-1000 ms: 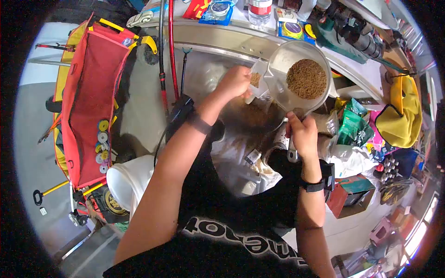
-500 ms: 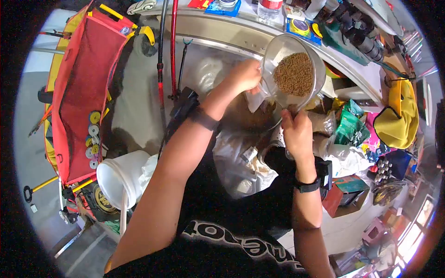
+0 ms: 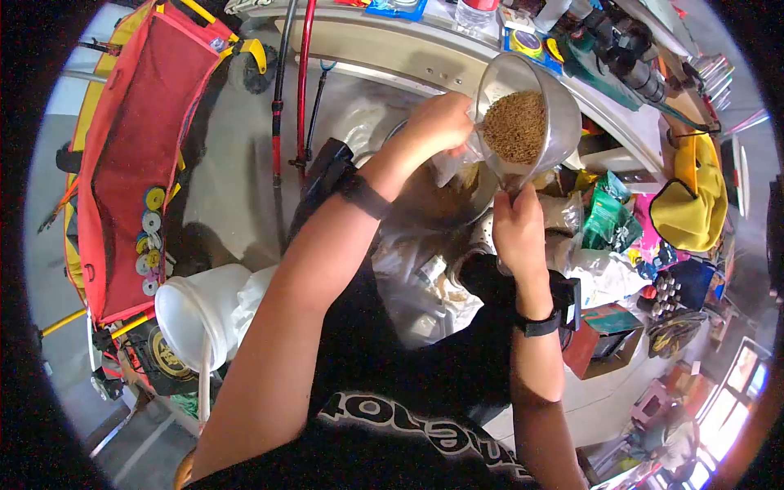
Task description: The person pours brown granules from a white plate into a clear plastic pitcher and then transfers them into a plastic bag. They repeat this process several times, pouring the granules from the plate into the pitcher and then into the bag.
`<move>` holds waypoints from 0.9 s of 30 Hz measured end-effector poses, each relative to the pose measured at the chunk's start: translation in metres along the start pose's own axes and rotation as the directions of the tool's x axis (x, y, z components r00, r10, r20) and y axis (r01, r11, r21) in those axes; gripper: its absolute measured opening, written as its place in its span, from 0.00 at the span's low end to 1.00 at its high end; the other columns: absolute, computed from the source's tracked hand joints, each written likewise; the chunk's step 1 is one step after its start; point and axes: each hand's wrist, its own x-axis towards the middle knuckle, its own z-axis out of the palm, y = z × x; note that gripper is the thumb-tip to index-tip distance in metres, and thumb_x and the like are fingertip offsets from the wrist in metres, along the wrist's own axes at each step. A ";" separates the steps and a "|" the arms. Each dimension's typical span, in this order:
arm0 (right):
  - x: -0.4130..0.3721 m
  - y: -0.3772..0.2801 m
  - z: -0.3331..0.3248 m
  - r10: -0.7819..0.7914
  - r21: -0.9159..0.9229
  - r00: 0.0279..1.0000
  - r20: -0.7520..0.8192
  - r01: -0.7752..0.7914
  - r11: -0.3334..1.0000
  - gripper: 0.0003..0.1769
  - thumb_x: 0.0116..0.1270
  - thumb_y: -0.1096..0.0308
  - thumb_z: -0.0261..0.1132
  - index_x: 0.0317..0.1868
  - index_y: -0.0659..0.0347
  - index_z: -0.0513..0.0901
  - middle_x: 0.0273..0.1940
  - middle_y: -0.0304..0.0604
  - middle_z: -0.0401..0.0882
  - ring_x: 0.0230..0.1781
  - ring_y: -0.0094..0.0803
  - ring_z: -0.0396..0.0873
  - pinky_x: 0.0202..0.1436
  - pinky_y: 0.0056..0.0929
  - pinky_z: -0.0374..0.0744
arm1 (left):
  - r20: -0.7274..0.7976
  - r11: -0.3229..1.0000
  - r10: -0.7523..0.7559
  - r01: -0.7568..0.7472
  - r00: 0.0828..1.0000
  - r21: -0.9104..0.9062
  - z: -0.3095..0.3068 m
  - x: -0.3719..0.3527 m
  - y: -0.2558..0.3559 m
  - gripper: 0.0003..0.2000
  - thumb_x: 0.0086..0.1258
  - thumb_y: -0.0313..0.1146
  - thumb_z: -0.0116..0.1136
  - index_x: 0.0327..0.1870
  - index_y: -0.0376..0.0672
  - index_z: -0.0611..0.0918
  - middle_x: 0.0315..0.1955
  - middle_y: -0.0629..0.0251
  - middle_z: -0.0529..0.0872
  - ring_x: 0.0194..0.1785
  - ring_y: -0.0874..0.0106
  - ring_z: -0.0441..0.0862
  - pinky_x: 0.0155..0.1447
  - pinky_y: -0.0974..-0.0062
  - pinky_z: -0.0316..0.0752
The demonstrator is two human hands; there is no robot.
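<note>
My right hand is closed round the handle of a clear plastic jug, which is tilted with its mouth facing left. Small brown pellets are heaped inside it. Beside the jug's rim, my left hand is closed on the edge of a clear plastic bag that hangs below the fingers. Underneath both hands is a large round basin, partly hidden by the bag and my left forearm.
A long red bag with several reels lies open on the left. Nearer me stands a white bucket. Two poles rise in front. A white counter crosses the far side. Bait bags and a cardboard box sit right.
The jug has shifted slightly right and tips more to the left, its pellets still inside. My left hand has moved a little right along its rim. The whole view has shifted slightly.
</note>
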 end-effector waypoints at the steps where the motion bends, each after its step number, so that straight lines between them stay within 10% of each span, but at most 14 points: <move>1: 0.000 -0.001 0.000 -0.002 -0.002 1.000 -0.003 0.002 1.000 0.10 0.61 0.72 0.59 0.35 0.70 0.69 0.28 0.66 0.76 0.33 0.66 0.74 0.34 0.55 0.72 | 0.016 1.000 0.012 -0.013 1.000 0.008 0.001 0.002 -0.003 0.07 0.54 0.24 0.47 0.26 0.36 0.80 0.16 0.58 0.83 0.22 0.67 0.84 0.30 0.68 0.77; 7: -0.007 -0.011 0.002 -0.085 -0.015 0.996 -0.020 0.084 0.996 0.09 0.61 0.73 0.58 0.36 0.71 0.68 0.31 0.68 0.76 0.35 0.66 0.74 0.36 0.56 0.72 | 0.074 1.000 -0.014 0.012 0.997 0.024 0.003 0.000 0.005 0.12 0.61 0.20 0.39 0.41 0.32 0.76 0.17 0.54 0.81 0.18 0.66 0.81 0.20 0.69 0.75; 10: -0.009 -0.011 0.004 -0.095 -0.011 0.995 -0.042 0.094 0.995 0.10 0.60 0.74 0.57 0.38 0.72 0.68 0.31 0.69 0.75 0.35 0.67 0.74 0.36 0.56 0.72 | 0.040 1.000 -0.017 0.018 0.999 -0.009 0.007 0.003 0.001 0.06 0.55 0.24 0.47 0.26 0.35 0.79 0.17 0.56 0.83 0.24 0.66 0.84 0.29 0.67 0.77; 19: -0.013 -0.019 0.001 0.021 -0.014 0.999 0.025 -0.021 1.000 0.11 0.62 0.73 0.54 0.41 0.72 0.68 0.37 0.67 0.74 0.40 0.63 0.73 0.44 0.46 0.72 | 0.004 0.999 0.027 -0.027 1.000 0.046 0.004 -0.006 0.015 0.07 0.55 0.22 0.46 0.31 0.35 0.78 0.17 0.55 0.83 0.22 0.67 0.84 0.29 0.68 0.77; 27: -0.010 -0.015 0.002 -0.157 -0.008 0.985 -0.070 0.157 0.988 0.10 0.58 0.76 0.54 0.38 0.72 0.65 0.29 0.70 0.73 0.33 0.68 0.72 0.36 0.58 0.70 | 0.021 1.000 -0.003 0.003 1.000 -0.006 0.007 -0.007 0.019 0.06 0.57 0.22 0.45 0.30 0.35 0.78 0.17 0.57 0.83 0.20 0.69 0.83 0.27 0.71 0.77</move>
